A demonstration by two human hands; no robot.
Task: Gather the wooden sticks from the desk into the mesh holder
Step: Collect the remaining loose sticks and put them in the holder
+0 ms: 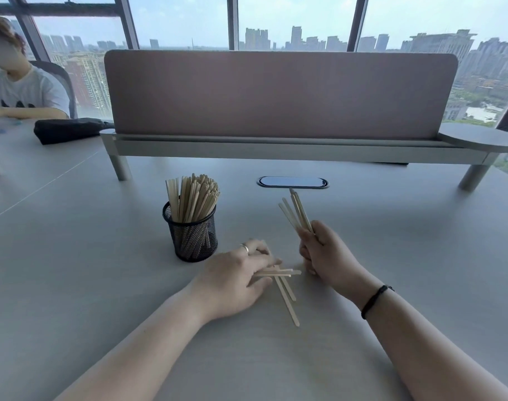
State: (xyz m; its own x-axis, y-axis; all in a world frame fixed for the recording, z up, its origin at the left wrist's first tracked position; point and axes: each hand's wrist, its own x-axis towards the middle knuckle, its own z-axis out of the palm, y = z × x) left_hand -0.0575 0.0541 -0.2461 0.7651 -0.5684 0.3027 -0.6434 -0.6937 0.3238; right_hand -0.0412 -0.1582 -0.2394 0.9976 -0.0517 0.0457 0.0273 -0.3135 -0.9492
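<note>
A black mesh holder (pixel 193 237) stands on the grey desk (pixel 73 270), packed with several upright wooden sticks (pixel 193 195). My right hand (pixel 325 250) is right of it, closed around a small bundle of sticks (pixel 296 211) that fan up and away. My left hand (pixel 238 273) lies flat on the desk just in front of the holder, its fingers pressing on several loose sticks (pixel 286 290) that cross each other and poke out to the right and toward me.
A pink divider panel (pixel 278 94) on a raised grey shelf (pixel 276 149) runs across the back. An oval cable port (pixel 292 182) sits behind my right hand. A black pouch (pixel 67 130) and a seated person (pixel 18 82) are at the far left.
</note>
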